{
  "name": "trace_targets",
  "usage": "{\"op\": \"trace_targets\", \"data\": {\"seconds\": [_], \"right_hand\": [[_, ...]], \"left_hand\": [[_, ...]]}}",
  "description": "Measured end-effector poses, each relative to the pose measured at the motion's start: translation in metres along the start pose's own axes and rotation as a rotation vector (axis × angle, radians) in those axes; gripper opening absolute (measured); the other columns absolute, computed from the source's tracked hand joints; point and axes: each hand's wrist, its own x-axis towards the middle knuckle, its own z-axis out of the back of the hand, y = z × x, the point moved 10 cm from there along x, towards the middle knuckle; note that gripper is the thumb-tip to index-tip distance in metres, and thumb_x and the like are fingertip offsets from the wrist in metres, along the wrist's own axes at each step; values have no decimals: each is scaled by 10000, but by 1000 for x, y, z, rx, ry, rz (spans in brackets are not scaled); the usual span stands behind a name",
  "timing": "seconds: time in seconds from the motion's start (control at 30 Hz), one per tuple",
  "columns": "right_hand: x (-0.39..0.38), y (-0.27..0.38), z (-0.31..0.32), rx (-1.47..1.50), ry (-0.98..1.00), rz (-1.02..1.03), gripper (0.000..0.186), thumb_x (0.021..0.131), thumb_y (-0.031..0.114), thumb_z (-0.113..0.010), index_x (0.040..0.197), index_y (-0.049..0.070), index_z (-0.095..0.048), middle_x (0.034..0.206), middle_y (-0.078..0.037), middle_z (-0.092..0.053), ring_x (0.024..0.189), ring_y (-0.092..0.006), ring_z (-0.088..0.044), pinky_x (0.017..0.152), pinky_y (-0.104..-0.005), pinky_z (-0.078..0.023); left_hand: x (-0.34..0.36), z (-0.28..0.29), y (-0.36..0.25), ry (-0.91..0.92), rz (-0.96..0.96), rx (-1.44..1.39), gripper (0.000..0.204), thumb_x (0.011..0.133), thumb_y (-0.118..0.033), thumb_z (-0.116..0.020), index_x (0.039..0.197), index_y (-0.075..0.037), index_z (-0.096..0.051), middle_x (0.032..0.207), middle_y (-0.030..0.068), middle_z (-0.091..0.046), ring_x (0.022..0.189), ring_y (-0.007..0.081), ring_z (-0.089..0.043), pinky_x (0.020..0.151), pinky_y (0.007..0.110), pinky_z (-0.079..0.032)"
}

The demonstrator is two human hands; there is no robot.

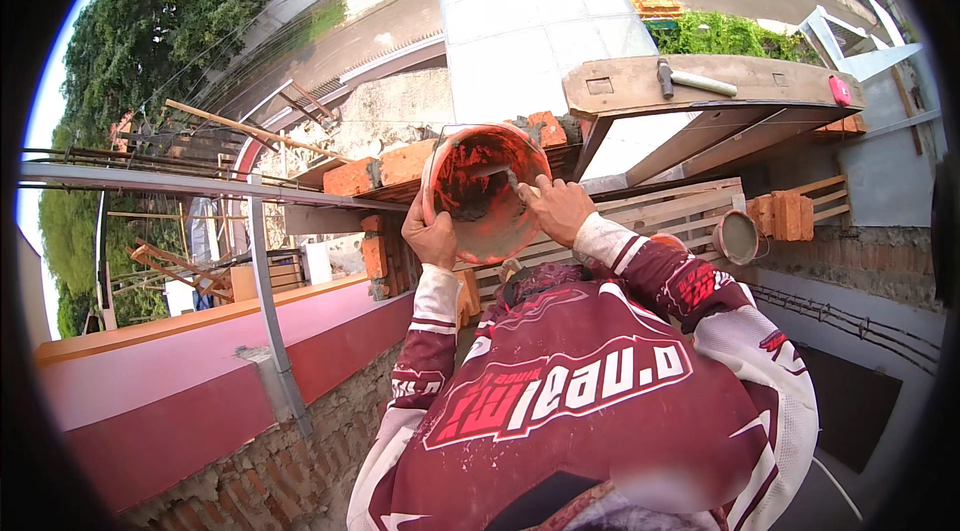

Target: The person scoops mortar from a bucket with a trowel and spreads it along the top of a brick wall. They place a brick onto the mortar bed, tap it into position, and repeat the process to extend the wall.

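Pinching a tilted orange bucket [505, 243] at the rim is the left hand [432, 240]; the right hand [563, 210] clasps a trowel [491, 171]

A maroon jersey [580, 451] is worn, crossed by slanted red-and-white lettering [560, 393], on either side of which maroon-and-white sleeves [735, 336] are finished with pale cuffs [436, 299].

Two hands, the left hand [430, 239] and the right hand [562, 211]. Two buckets clearly, one orange bucket [492, 244] and one mortar bucket [719, 241]. One trowel [494, 171], one claw hammer [695, 82], one wooden frame [760, 77]. Two bricks [351, 178] left of the orange bucket; the brick stack [782, 217] overlaps too much to count.
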Motion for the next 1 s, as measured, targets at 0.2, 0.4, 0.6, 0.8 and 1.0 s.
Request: {"op": "trace_targets", "data": {"seconds": [0.2, 0.4, 0.6, 0.8, 1.0], "right_hand": [[-2, 2, -7, 120, 90, -86, 365, 936, 177, -510, 1261, 14, -547, 1079, -232, -619, 807, -375, -716, 642, -460, -579], [-4, 16, 13, 133, 161, -92, 350, 935, 188, -528, 1198, -39, -568, 1063, -247, -648, 828, -375, -725, 689, -465, -594], [4, 0, 14, 236, 207, -180, 401, 890, 183, -584, 1199, -72, -560, 1026, -270, -681, 860, -386, -722, 772, -472, -584], [-24, 12, -14, 1123, 463, -215, 322, 917, 221, -577, 1063, -36, -705, 845, -142, -698, 615, -214, -671, 580, -345, -557], [-25, 29, -24, 1573, 442, -157, 404, 968, 181, -576, 1316, -23, -608, 855, -54, -678, 546, -81, -597, 483, -229, -499]], "left_hand": [[-6, -9, -15, -21, -82, 26, 534, 742, 117, -484, 1252, 81, -639, 1212, 68, -693, 1042, 83, -625, 926, 223, -454], [-16, -14, -34, -85, -221, 112, 454, 736, 122, -488, 1154, 91, -663, 1172, 108, -712, 857, 79, -632, 779, 203, -486], [-36, -28, -62, 6, -327, 187, 141, 732, 138, -500, 713, 30, -412, 1252, 201, -680, 1223, 311, -575, 990, 333, -440], [-48, -5, -77, -3, -300, 121, 195, 733, 131, -513, 667, 3, -382, 1329, 230, -630, 1291, 298, -561, 972, 314, -449], [-44, 14, -76, -43, -319, 77, 191, 715, 137, -509, 662, 0, -386, 1312, 219, -647, 848, 83, -582, 724, 215, -451]]}}
